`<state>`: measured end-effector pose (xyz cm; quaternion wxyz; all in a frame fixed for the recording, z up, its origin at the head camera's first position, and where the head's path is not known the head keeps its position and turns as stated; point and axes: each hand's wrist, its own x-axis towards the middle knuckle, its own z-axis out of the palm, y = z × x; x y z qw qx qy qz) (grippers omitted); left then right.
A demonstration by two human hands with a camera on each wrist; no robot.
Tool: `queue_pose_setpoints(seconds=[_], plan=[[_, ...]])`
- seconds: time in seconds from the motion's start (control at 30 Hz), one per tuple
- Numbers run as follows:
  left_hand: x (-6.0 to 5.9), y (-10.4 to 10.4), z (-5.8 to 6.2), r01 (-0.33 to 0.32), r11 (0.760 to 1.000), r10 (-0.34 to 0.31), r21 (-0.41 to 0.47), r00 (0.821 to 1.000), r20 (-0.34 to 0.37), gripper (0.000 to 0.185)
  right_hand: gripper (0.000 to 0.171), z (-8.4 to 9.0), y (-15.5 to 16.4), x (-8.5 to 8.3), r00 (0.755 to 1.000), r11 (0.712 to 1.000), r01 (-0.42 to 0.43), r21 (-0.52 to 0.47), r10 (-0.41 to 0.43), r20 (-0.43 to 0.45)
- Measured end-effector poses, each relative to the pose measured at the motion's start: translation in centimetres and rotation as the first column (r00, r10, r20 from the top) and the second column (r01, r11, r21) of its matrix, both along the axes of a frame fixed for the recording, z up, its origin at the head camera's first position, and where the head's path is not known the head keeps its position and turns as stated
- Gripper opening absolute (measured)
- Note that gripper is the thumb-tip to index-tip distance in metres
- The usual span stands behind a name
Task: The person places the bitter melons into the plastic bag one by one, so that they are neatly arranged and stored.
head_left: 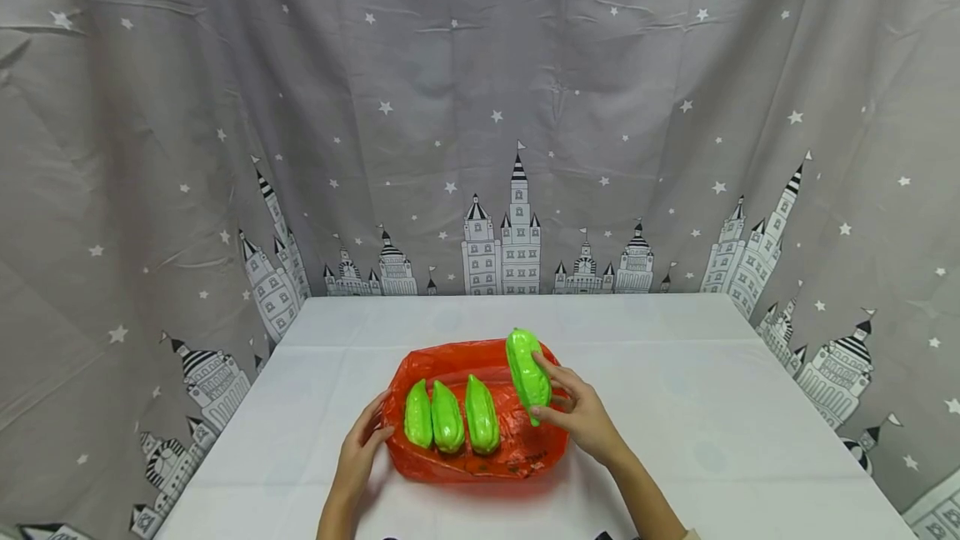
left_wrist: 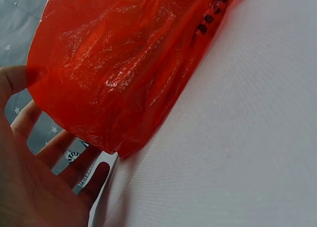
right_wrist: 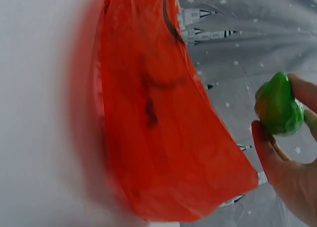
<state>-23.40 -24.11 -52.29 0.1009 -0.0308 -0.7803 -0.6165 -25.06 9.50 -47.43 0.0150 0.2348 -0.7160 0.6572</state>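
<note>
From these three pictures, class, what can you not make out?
- Print on the red bag: cut by the top edge in the left wrist view, smeared in the right wrist view.
- Held green vegetable: mostly outside the right wrist view.
- Three vegetables: undersides hidden in the bag, head view.

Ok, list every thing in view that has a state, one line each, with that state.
Red plastic bag: lying flat on the table, spread as a mat.
Three green gourds: lying side by side on the bag.
Fourth green gourd: lifted, upright, gripped over the bag's right end.
Right hand: grips the fourth gourd between thumb and fingers.
Left hand: fingers straight, touching the bag's left edge.
White table: covered in white cloth.
</note>
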Motion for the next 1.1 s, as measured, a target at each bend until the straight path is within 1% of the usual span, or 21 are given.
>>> queue_pose_setpoints(seconds=[0.1,0.17,0.23,0.3,0.43,0.53,0.67,0.83,0.9,0.97,1.03,1.1], plan=[[0.1,0.0,0.1,-0.003,1.000,0.003,-0.008,1.000,0.003,0.048,0.069,0.9,-0.9,0.7,1.000,1.000,0.020,0.006,-0.020,-0.013],[0.0,0.0,0.0,-0.002,1.000,0.002,-0.003,1.000,-0.004,0.048,0.069,1.5,-1.5,1.2,0.999,0.999,0.041,0.031,-0.040,-0.023],[0.0,0.0,0.0,0.000,1.000,0.000,-0.002,1.000,-0.010,0.049,0.068,1.8,-2.0,1.5,0.998,0.997,0.056,0.056,-0.055,-0.028],[0.0,0.0,-0.1,-0.002,1.000,0.002,-0.005,1.000,-0.013,0.048,0.069,1.8,-2.5,1.6,0.998,0.995,0.068,0.078,-0.067,-0.021],[0.0,0.0,-0.1,-0.006,1.000,0.006,-0.029,1.000,-0.006,0.048,0.070,0.8,-3.2,1.4,0.997,0.993,0.078,0.087,-0.078,-0.003],[0.0,0.0,-0.1,-0.006,0.999,0.006,-0.035,1.000,-0.005,0.048,0.071,-0.7,-3.4,0.8,0.997,0.993,0.078,0.086,-0.080,0.019],[0.0,0.0,0.0,-0.007,1.000,0.007,-0.030,1.000,-0.003,0.048,0.072,-2.6,-3.6,-0.2,0.994,0.990,0.082,0.114,-0.089,0.059],[0.2,0.1,0.3,-0.003,1.000,0.003,-0.023,1.000,0.002,0.048,0.071,-3.4,-3.7,-0.7,0.990,0.983,0.082,0.163,-0.098,0.097],[0.2,0.1,0.4,-0.001,1.000,0.001,-0.021,1.000,0.007,0.048,0.071,-3.4,-3.7,-0.8,0.989,0.974,0.093,0.209,-0.115,0.096],[0.1,0.1,0.3,0.001,1.000,-0.001,-0.016,1.000,0.014,0.048,0.071,-3.5,-3.8,-0.9,0.987,0.956,0.111,0.270,-0.138,0.083],[0.0,0.0,0.0,0.003,1.000,-0.003,-0.018,1.000,0.011,0.048,0.071,-3.6,-3.8,-1.0,0.985,0.937,0.129,0.324,-0.159,0.066],[-0.3,-0.2,-0.6,0.004,1.000,-0.004,-0.010,1.000,0.014,0.048,0.071,-3.6,-3.9,-1.1,0.984,0.919,0.145,0.367,-0.174,0.046]])
